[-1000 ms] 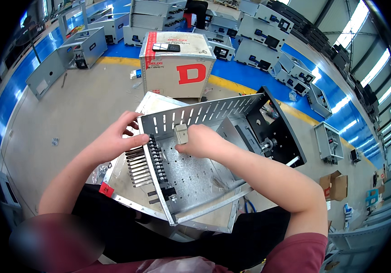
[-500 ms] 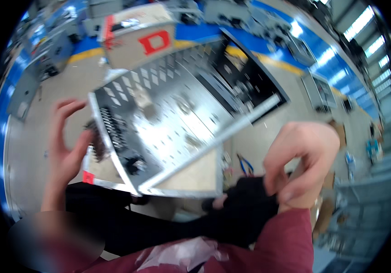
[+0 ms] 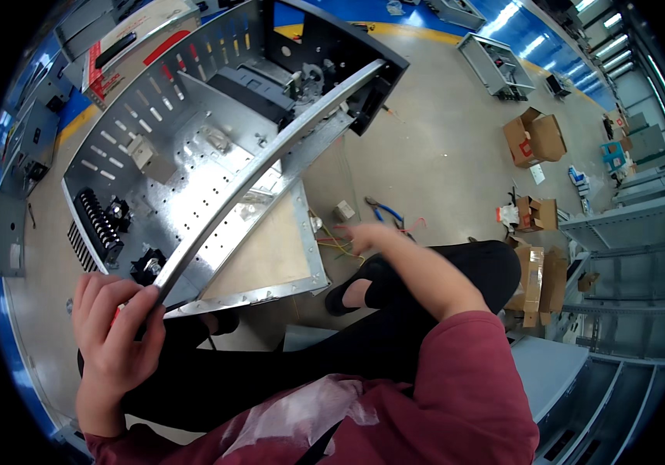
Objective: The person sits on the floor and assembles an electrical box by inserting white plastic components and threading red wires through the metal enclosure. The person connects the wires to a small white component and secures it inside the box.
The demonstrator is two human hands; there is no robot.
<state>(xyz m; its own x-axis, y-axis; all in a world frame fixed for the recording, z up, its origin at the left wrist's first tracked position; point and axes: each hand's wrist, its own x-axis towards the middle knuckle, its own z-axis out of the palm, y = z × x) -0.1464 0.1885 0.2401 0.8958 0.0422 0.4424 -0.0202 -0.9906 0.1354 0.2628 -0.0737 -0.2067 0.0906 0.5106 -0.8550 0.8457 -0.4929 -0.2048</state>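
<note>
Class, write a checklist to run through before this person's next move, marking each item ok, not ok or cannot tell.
1. Left hand on the metal case: ok, its fingers grip the near corner.
2. Right hand on the case: not ok, it is apart from it, right of the wooden box.
3. Right hand empty: cannot tell, it is blurred.
4. Floor beside the box clear: not ok, pliers and a small block lie there.
5. Pale block inside the case fastened: cannot tell.
</note>
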